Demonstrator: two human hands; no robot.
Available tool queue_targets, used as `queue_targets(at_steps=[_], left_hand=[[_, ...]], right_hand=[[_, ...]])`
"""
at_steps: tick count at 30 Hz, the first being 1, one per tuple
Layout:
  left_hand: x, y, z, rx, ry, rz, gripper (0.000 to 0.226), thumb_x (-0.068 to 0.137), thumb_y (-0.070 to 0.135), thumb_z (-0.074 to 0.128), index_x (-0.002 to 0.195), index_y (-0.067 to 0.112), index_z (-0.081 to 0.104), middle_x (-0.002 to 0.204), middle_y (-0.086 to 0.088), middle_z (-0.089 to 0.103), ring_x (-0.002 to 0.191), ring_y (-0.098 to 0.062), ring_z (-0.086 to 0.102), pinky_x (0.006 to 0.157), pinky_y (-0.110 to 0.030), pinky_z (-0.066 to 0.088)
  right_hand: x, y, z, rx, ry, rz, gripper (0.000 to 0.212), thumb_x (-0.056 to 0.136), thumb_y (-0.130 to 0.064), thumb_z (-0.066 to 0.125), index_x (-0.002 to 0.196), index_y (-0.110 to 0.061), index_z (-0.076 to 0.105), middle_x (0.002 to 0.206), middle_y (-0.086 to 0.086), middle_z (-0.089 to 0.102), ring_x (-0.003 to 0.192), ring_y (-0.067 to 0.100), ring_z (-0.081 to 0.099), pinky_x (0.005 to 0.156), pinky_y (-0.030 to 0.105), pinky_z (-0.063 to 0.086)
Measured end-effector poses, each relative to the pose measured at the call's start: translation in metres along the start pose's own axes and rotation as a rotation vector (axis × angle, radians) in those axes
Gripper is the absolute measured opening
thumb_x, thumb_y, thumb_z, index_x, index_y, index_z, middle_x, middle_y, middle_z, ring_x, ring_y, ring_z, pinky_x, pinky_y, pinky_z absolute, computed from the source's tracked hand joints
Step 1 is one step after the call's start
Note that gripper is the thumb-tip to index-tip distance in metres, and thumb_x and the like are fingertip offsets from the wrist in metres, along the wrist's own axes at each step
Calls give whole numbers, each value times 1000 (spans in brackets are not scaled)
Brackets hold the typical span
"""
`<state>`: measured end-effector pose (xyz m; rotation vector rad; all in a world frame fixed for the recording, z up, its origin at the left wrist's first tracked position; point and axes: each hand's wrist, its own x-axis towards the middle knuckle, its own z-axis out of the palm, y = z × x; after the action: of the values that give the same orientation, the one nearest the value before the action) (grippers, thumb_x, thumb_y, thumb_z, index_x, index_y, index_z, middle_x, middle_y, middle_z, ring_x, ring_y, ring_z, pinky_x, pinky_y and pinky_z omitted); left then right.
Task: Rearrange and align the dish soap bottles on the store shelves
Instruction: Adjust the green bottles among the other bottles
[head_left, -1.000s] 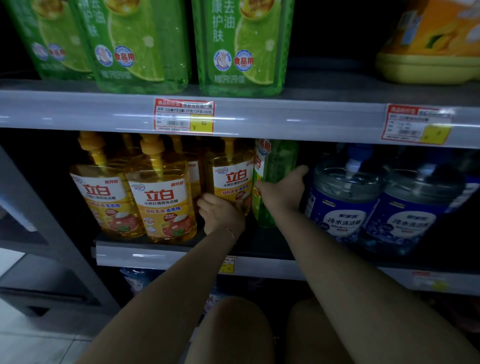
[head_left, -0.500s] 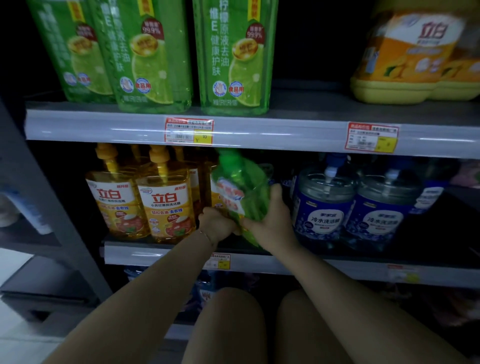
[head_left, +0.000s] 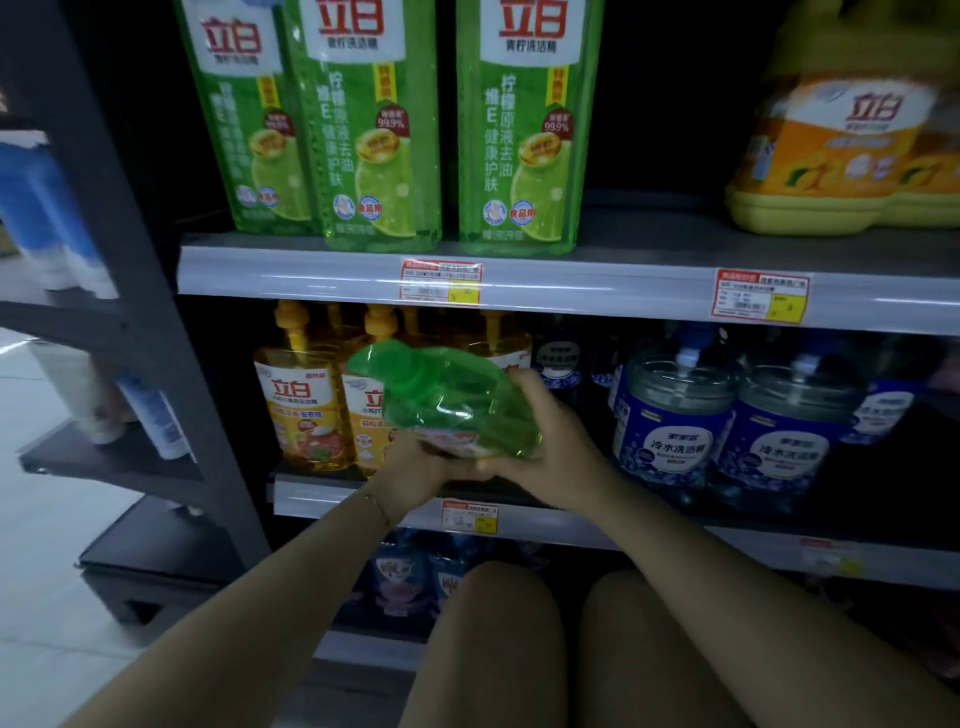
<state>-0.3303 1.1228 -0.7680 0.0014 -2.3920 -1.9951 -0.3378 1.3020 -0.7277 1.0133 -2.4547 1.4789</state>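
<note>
A green dish soap bottle (head_left: 452, 402) lies tilted in front of the middle shelf (head_left: 571, 519), its cap pointing up and left. My left hand (head_left: 415, 467) grips its base from below. My right hand (head_left: 540, 441) holds its right side. Behind it stand yellow pump bottles (head_left: 298, 410) in a row on the middle shelf. Three tall green soap bottles (head_left: 519, 130) stand on the upper shelf (head_left: 597, 286), with an empty gap to their right.
Blue-labelled clear jugs (head_left: 670, 410) fill the right of the middle shelf. Orange and yellow bottles (head_left: 841, 156) sit upper right. A grey upright (head_left: 130, 260) and another rack stand to the left. My knees (head_left: 504, 623) are below, in front of the bottom shelf.
The green bottle came out from the middle shelf between the yellow bottles and the jugs, and now lies tilted in both hands. The view has tipped upward.
</note>
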Motion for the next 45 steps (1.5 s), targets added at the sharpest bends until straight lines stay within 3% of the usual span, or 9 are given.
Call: queue_targets(at_steps=[10,14,19,22,28,32,37,40,45], left_hand=[[-44,76,-14,-51,143,338,62,61,-15,79,116,2,57,107,0,68,94,1,66,73,-15,53],[-57,116,-21,-140,150,405,70,63,-6,81,124,16,56,114,-2,70,105,-17,66,79,-33,58],[-66,166,-23,-190,140,466,69,66,1,82,127,22,57,119,-3,68,105,-21,67,81,-40,58],[-66,194,-18,-179,146,532,73,60,7,84,126,22,58,119,1,67,102,-15,68,79,-33,59],[-44,236,4,-98,154,650,70,63,-2,83,122,21,55,113,9,67,95,2,65,76,-20,57],[-25,250,23,-95,147,672,71,62,2,86,120,28,56,111,11,67,100,2,63,82,-23,57],[-8,261,52,-89,106,679,70,62,5,86,117,33,53,109,20,63,95,14,58,75,-11,53],[8,259,69,-73,117,680,76,59,3,87,124,20,53,115,9,65,104,0,61,84,-23,56],[28,240,88,-84,156,676,75,61,-2,86,125,15,51,115,7,65,100,4,62,75,-8,50]], right_hand=[[10,-73,-50,101,57,-87,79,62,-6,87,127,-26,47,121,-9,62,112,4,59,91,27,52],[23,-105,-69,152,100,-105,77,64,-9,86,131,-23,50,121,-15,61,113,-2,56,89,16,49],[35,-138,-94,158,172,-207,79,63,-23,84,134,-17,50,129,-6,61,121,10,55,103,36,45],[36,-154,-112,169,215,-256,72,62,-20,80,128,-20,52,121,-12,63,113,2,59,99,27,47],[40,-166,-155,86,298,-336,78,67,-5,79,137,-1,44,127,-5,59,117,2,56,97,23,48],[42,-160,-179,71,360,-321,74,62,-16,79,130,-8,51,124,-3,63,117,8,57,100,31,48],[39,-147,-207,84,418,-283,67,60,-16,78,122,-24,55,112,-19,68,110,2,61,91,21,50],[35,-136,-220,32,407,-270,77,61,-15,78,132,-9,50,123,-7,63,116,6,57,91,16,48],[36,-109,-228,-42,343,-214,75,67,2,78,135,-2,47,122,-13,60,111,-8,55,85,8,45]])
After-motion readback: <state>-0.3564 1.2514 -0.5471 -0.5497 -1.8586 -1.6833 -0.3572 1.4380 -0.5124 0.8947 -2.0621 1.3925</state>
